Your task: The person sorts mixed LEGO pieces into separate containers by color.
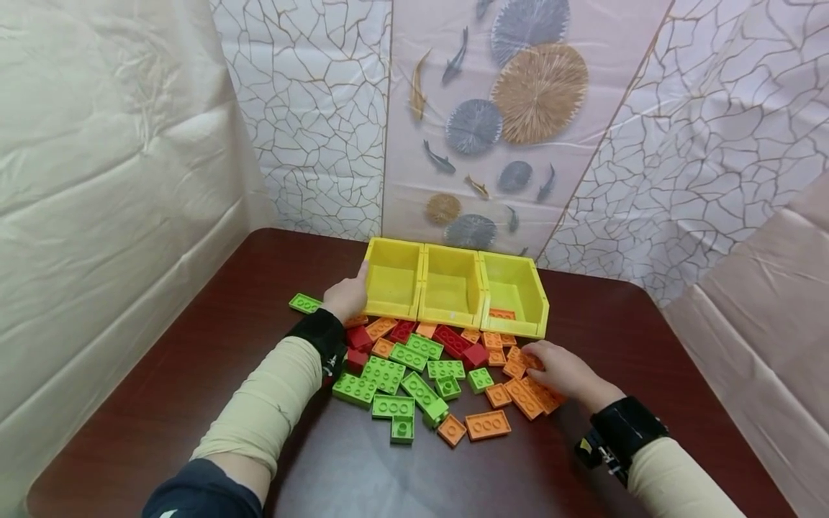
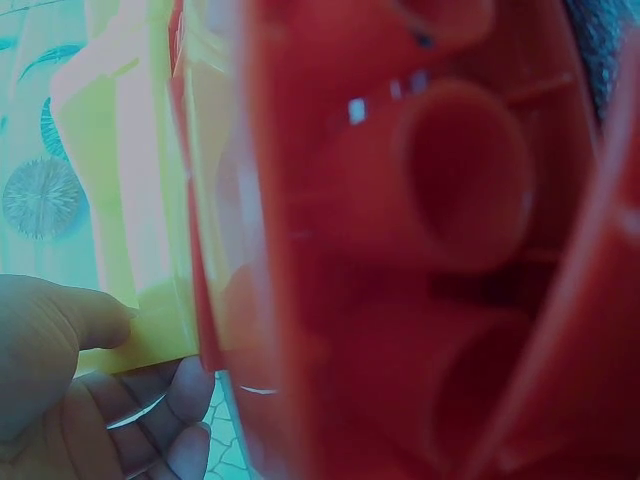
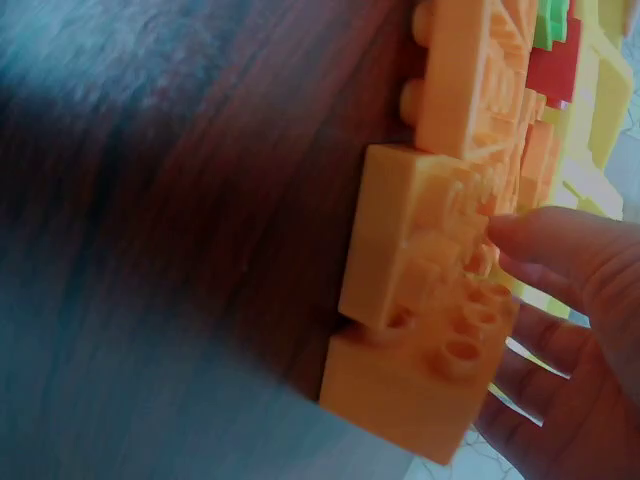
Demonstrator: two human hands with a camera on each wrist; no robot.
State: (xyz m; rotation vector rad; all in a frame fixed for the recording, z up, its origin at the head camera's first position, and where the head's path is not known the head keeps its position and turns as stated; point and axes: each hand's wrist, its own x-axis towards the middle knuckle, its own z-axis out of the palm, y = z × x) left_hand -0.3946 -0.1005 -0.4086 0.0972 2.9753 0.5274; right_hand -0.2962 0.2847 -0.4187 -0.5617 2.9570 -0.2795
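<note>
In the head view my left hand (image 1: 346,296) is at the left side of the yellow bins (image 1: 392,284). The left wrist view shows its thumb over a yellow bin edge (image 2: 160,335) and the fingers beneath. A red brick (image 2: 340,260) with hollow tubes fills much of that view, close and blurred. My right hand (image 1: 562,368) is over the orange bricks (image 1: 523,398) at the right of the pile. Thumb and index finger pinch at an orange brick (image 3: 482,262), partly hidden by the fingers. Larger orange bricks (image 3: 400,400) lie beside the fingertips in the right wrist view.
Green bricks (image 1: 383,374) lie mid-pile, with red bricks (image 1: 452,341) nearer the bins. One green brick (image 1: 305,303) lies apart at the left. The right bin (image 1: 512,291) contains an orange brick (image 1: 501,314). A patterned cloth (image 1: 311,129) hangs behind the dark table (image 1: 363,475).
</note>
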